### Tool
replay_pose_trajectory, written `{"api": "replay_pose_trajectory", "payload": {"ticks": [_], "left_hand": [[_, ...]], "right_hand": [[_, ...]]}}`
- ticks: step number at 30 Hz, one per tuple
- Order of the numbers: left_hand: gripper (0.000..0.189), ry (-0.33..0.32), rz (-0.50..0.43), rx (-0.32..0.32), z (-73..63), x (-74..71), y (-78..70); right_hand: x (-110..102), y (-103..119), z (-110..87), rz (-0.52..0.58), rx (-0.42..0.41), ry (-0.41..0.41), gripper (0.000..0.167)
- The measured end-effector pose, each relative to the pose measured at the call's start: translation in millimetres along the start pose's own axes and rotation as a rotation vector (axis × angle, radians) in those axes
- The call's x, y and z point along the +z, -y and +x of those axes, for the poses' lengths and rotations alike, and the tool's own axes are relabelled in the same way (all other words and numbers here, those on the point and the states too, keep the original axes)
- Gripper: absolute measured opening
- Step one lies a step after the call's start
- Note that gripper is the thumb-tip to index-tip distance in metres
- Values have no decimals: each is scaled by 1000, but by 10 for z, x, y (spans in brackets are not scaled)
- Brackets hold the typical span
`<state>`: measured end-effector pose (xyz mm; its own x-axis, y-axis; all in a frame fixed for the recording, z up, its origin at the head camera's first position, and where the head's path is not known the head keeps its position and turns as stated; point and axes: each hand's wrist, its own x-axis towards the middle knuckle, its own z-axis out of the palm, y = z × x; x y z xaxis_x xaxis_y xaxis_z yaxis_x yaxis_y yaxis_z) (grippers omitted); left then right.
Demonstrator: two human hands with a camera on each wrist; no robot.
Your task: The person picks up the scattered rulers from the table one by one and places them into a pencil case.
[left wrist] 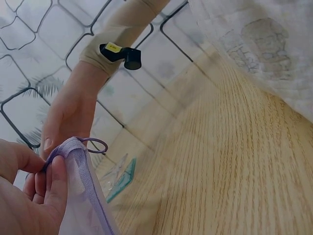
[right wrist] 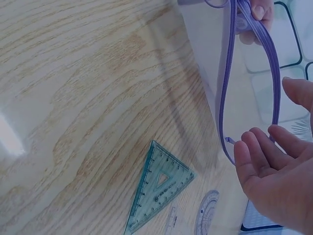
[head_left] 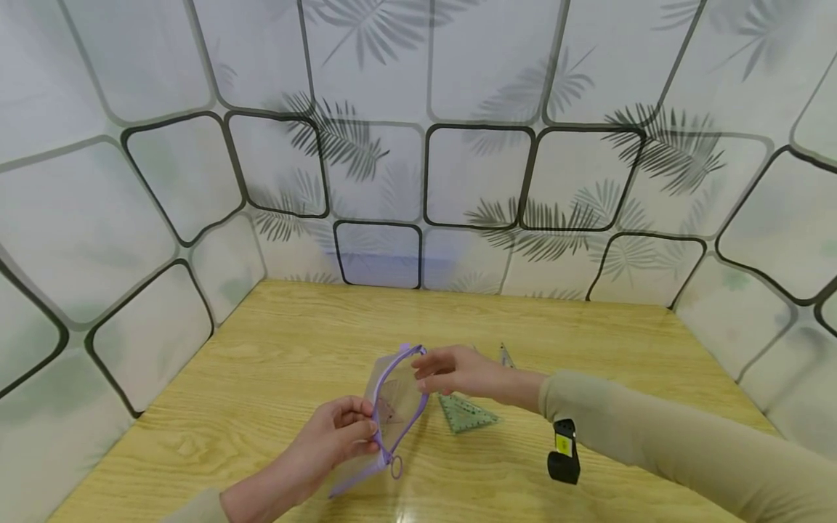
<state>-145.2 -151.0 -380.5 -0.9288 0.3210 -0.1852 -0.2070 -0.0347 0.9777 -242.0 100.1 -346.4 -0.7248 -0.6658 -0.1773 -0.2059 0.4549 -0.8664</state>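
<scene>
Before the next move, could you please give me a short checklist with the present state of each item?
1. Left hand gripping the pouch: ok, fingers and thumb pinch its purple edge.
2. Pouch open: ok, the two sides of its mouth stand apart.
3. Right hand free: ok, nothing is seen in it.
4. Green triangle ruler picked up: not ok, it lies on the table beside the pouch.
5. Clear protractor picked up: not ok, it lies near the green triangle ruler.
6. Right hand touching the pouch: cannot tell, its fingertips are right at the mouth.
</scene>
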Motion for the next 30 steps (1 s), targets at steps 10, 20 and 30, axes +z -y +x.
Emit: {"api": "replay_pose_trajectory", "payload": {"ticks": [10,20,30], "left_hand": [[24,-3,-4,5,-1,3,-11],[23,-6,-11,10,-9,8,-26],[23,3,-10,2,-15,4,-40]], "right_hand": [[-69,-55,28,-143,-139,-2,51],[-131,-140,27,-276,-201,-28,55],[-246,-198,41,-472,-273,-78,61]]}}
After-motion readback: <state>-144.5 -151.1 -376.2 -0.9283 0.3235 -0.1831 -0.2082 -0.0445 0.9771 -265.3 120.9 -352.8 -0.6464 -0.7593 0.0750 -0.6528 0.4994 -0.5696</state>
